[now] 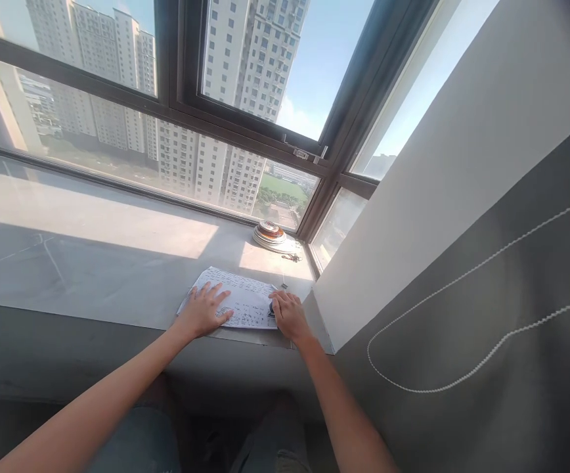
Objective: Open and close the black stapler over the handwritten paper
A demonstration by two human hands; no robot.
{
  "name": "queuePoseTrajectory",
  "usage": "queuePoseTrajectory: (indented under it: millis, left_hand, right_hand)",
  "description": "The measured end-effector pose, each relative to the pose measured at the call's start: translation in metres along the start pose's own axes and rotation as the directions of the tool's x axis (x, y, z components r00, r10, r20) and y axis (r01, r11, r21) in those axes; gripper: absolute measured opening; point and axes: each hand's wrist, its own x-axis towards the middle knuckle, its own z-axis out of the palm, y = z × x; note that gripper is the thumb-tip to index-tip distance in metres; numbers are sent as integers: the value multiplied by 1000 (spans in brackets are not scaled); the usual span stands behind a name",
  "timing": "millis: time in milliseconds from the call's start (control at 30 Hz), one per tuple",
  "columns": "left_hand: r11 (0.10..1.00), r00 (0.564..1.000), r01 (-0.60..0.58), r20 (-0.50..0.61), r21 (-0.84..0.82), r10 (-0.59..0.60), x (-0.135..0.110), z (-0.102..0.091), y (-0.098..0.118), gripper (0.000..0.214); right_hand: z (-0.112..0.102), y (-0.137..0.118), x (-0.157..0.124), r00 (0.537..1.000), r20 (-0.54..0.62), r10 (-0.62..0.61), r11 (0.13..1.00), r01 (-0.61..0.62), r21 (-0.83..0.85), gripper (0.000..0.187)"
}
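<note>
Sheets of white paper (250,299) with dark handwriting lie on the window sill, near its front edge. My left hand (203,309) rests flat on the left part of the paper, fingers spread. At the paper's right edge, my right hand (289,315) is closed around a small dark stapler-like object (271,307). Most of that object is covered by my fingers, so its exact kind is not clear. Just beyond my right knuckles is a small dark piece (284,286); whether it belongs to the held object I cannot tell.
A stack of round discs or coils (271,238) sits in the sill's far right corner, with a small dark chain-like item (292,257) beside it. Dark-framed windows (167,108) rise behind the sill (117,263). A white beaded cord (423,391) hangs along the right wall.
</note>
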Motion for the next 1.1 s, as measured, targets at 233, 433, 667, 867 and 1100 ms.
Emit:
queuePoseTrajectory:
  millis: [233, 433, 667, 867, 1100]
  left_hand:
    - [1000, 1000, 16, 7, 8, -16, 2, 2, 0, 67]
    - [999, 994, 45, 99, 20, -47, 3, -7, 6, 70]
    - [998, 994, 53, 94, 28, -55, 2, -4, -3, 68]
    - [998, 996, 53, 71, 24, -55, 2, -4, -2, 64]
    - [998, 999, 52, -11, -27, -52, 0, -12, 0, 54]
  right_hand:
    - [16, -20, 0, 997, 64, 53, 953, -31, -301, 46]
    - [12, -28, 2, 990, 128, 54, 955, -13, -296, 40]
    - [-17, 14, -18, 988, 148, 42, 999, -43, 5, 34]
    - [-21, 32, -34, 918, -124, 376, 921, -385, -57, 20]
    - [10, -53, 31, 957, -84, 277, 961, -275, 41, 20]
